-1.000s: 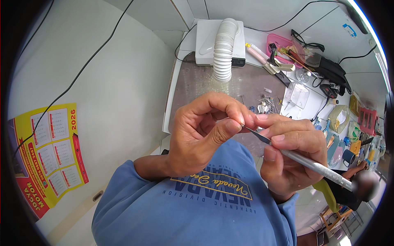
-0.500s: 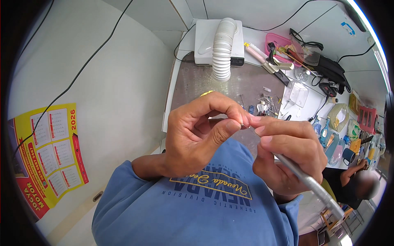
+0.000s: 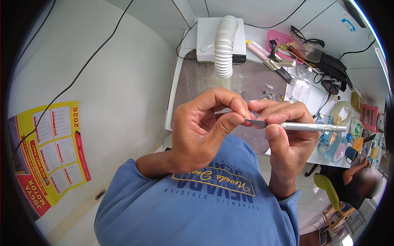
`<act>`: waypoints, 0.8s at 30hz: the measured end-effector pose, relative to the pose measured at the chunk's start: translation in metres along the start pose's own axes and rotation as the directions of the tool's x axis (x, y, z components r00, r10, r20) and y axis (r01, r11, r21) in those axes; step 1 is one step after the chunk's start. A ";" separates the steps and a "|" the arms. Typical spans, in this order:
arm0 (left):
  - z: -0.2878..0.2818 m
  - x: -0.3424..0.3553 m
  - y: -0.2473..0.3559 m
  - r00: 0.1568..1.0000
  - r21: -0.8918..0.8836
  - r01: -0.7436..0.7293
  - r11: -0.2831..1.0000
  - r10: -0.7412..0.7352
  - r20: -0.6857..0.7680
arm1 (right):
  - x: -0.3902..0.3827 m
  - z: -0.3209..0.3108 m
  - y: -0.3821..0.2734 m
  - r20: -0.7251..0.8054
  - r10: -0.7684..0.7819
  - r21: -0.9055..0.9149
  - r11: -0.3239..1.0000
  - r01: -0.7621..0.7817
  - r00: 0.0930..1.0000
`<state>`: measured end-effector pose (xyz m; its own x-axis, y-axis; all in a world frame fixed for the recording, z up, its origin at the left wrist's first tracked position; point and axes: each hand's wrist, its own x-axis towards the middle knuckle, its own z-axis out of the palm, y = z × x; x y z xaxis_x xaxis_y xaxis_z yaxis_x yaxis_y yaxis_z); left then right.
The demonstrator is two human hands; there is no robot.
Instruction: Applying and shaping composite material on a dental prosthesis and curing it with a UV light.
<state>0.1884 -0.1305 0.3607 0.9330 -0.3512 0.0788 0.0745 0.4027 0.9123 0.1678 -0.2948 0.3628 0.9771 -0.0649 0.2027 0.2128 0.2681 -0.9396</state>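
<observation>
My right hand [image 3: 287, 133] grips a craft knife [image 3: 314, 127] with a round silver handle lying nearly level and its butt pointing right. The knife's dark pointed blade [image 3: 257, 122] reaches left to the fingertips of my left hand [image 3: 205, 127]. Thumb and index finger of that left hand are pinched together at the blade's tip. Something tiny and pale seems to be between them, too small and too covered to name. Both hands are close together above my blue shirt, in front of the bench's near edge.
A white box-shaped unit [image 3: 204, 41] with a ribbed white hose [image 3: 224, 49] stands at the bench's back. Small rotary bits [image 3: 269, 95] lie behind my right hand. Farther right are a pink tray [image 3: 279, 39], a clear box [image 3: 298, 89] and a seated person [image 3: 351, 180].
The knife has swung from slanting down to the right to nearly level, its blade now showing at my left fingertips. My right hand has turned and risen slightly. The left pinch stays closed.
</observation>
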 end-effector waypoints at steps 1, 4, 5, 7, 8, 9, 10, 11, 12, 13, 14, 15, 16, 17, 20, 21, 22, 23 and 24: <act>0.001 0.000 0.000 1.000 0.003 -0.032 0.999 0.032 0.002 | -0.002 0.001 0.001 -0.020 -0.016 0.032 0.999 0.017 1.000; 0.007 0.002 0.002 0.998 0.040 -0.062 0.997 0.062 0.000 | -0.007 0.004 0.004 -0.063 -0.020 0.091 0.996 0.026 0.998; 0.009 0.002 0.003 0.998 0.072 -0.062 0.996 0.063 -0.009 | -0.007 0.004 0.006 -0.070 -0.049 0.083 0.995 0.055 0.996; 0.010 0.002 0.001 0.997 0.067 -0.078 0.995 0.079 -0.007 | -0.009 0.005 0.009 -0.078 -0.080 0.077 0.993 0.086 0.994; 0.011 0.002 0.000 0.995 0.061 -0.094 0.994 0.095 -0.009 | -0.010 0.006 0.010 -0.085 -0.083 0.098 0.991 0.091 0.993; 0.011 0.002 0.000 0.995 0.062 -0.094 0.994 0.095 -0.005 | -0.011 0.007 0.010 -0.093 -0.086 0.119 0.988 0.096 0.992; 0.012 0.002 0.001 0.995 0.060 -0.101 0.993 0.101 -0.007 | -0.012 0.008 0.012 -0.096 -0.088 0.119 0.988 0.099 0.991; 0.012 0.002 0.001 0.994 0.059 -0.107 0.993 0.108 -0.009 | -0.012 0.009 0.013 -0.102 -0.108 0.132 0.984 0.121 0.989; 0.013 0.002 0.001 0.994 0.060 -0.108 0.992 0.109 -0.008 | -0.012 0.009 0.014 -0.106 -0.127 0.145 0.979 0.141 0.986; 0.013 0.002 0.000 0.992 0.057 -0.125 0.991 0.125 -0.007 | -0.012 0.010 0.014 -0.106 -0.128 0.146 0.979 0.143 0.986; 0.012 0.002 0.000 0.990 0.053 -0.142 0.989 0.142 -0.007 | -0.012 0.010 0.014 -0.104 -0.134 0.148 0.978 0.148 0.986; 0.011 0.002 -0.001 0.990 0.053 -0.142 0.988 0.143 -0.006 | -0.012 0.011 0.014 -0.102 -0.139 0.149 0.977 0.153 0.985; 0.009 0.002 -0.003 0.987 0.006 -0.161 0.987 0.161 0.009 | -0.012 0.011 0.014 -0.102 -0.140 0.149 0.977 0.154 0.985; 0.008 0.002 -0.004 0.984 -0.042 -0.178 0.983 0.179 0.024 | -0.012 0.012 0.015 -0.107 -0.135 0.166 0.974 0.152 0.985; 0.007 0.001 -0.004 0.985 -0.037 -0.170 0.985 0.171 0.027 | -0.012 0.012 0.016 -0.104 -0.120 0.197 0.970 0.139 0.987; 0.007 0.001 -0.004 0.985 -0.037 -0.171 0.985 0.172 0.026 | -0.012 0.012 0.015 -0.097 -0.112 0.210 0.969 0.130 0.989; 0.007 0.001 -0.004 0.985 -0.034 -0.169 0.985 0.170 0.028 | -0.013 0.011 0.015 -0.096 -0.112 0.210 0.969 0.130 0.989; 0.007 0.001 -0.004 0.985 -0.032 -0.167 0.985 0.168 0.029 | -0.013 0.011 0.015 -0.098 -0.113 0.213 0.968 0.132 0.989; 0.007 0.001 -0.004 0.985 -0.032 -0.168 0.985 0.169 0.029 | -0.013 0.011 0.015 -0.101 -0.114 0.214 0.968 0.134 0.988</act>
<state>0.1865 -0.1384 0.3604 0.9214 -0.3030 0.2433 -0.0717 0.4828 0.8728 0.1580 -0.2790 0.3490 0.9407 -0.1920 0.2798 0.3380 0.4563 -0.8231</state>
